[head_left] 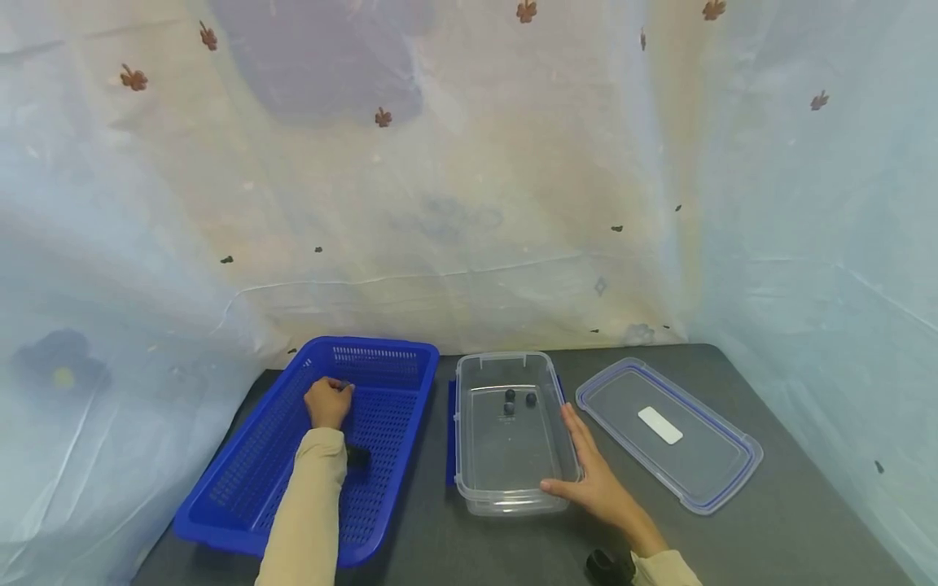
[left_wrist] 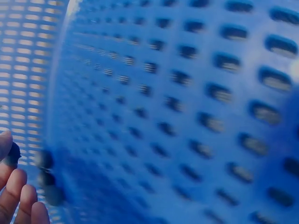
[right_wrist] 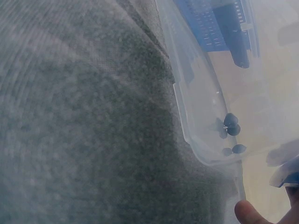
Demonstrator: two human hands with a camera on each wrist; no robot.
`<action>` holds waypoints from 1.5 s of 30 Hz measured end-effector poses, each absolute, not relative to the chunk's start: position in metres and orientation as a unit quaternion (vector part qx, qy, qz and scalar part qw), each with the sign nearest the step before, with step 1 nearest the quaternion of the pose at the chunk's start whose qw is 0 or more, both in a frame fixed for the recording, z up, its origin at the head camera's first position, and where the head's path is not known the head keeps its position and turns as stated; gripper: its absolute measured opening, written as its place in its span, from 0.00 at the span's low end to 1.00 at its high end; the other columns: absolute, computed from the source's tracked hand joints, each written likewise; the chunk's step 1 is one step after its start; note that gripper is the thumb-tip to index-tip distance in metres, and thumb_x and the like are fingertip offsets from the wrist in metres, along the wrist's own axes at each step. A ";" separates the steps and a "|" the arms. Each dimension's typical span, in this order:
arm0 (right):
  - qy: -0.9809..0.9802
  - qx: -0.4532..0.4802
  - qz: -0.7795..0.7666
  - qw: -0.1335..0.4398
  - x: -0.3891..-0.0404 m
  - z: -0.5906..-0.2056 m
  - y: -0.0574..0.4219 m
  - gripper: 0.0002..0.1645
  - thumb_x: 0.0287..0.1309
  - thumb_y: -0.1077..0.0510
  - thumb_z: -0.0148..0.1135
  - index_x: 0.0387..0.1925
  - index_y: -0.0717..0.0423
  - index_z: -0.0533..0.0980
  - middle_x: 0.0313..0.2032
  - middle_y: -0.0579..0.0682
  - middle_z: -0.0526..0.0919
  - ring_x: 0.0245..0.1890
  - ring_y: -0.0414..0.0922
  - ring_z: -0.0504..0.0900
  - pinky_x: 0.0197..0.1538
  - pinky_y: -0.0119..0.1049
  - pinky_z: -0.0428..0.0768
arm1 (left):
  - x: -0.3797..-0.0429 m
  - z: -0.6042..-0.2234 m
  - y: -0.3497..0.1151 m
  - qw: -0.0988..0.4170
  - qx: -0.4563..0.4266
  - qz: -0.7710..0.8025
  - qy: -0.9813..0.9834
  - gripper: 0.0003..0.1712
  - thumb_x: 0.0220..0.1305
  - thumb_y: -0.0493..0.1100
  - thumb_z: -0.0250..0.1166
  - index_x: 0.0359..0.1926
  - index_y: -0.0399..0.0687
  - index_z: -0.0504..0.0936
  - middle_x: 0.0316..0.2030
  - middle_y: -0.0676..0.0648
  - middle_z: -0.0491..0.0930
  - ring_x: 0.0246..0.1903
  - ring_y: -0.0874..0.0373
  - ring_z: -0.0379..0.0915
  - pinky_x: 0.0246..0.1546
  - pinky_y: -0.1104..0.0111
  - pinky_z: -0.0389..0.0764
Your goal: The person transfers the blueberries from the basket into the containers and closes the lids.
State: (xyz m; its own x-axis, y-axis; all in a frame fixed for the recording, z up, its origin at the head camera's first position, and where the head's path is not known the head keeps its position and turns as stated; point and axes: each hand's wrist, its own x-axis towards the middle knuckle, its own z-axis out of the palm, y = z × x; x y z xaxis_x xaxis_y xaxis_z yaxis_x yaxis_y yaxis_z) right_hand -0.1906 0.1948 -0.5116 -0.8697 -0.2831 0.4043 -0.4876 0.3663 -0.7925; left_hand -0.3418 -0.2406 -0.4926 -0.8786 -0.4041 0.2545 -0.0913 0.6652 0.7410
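Note:
My left hand (head_left: 328,402) reaches into the blue plastic basket (head_left: 399,488), pinching a blueberry (left_wrist: 13,154) between thumb and fingertips. Beside those fingers in the left wrist view, several more blueberries (left_wrist: 45,159) lie against the basket's side. A clear plastic container (head_left: 498,464) stands uncovered right of the basket, with three blueberries (head_left: 531,400) on its bottom towards the far end. My right hand (head_left: 597,480) rests at the container's near right side, fingers straight along the rim and thumb at the front corner. Its thumb (right_wrist: 250,213) shows low in the right wrist view.
A clear lid (head_left: 703,448) with a blue seal and white label lies flat on the grey table (head_left: 791,521) to the right. Something flat and blue (head_left: 451,439) shows under the container. Patterned plastic sheeting (head_left: 469,179) hangs behind and along both sides.

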 end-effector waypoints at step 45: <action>-0.815 0.238 0.518 0.102 -0.191 -0.512 0.194 0.68 0.42 0.55 0.77 0.75 0.62 0.42 0.74 0.64 0.39 0.71 0.65 0.40 0.59 0.74 0.45 | -0.307 -0.389 -0.163 0.187 -0.066 -0.418 -0.886 0.16 0.62 0.44 0.68 0.45 0.36 0.84 0.38 0.37 0.84 0.38 0.44 0.81 0.50 0.47 0.73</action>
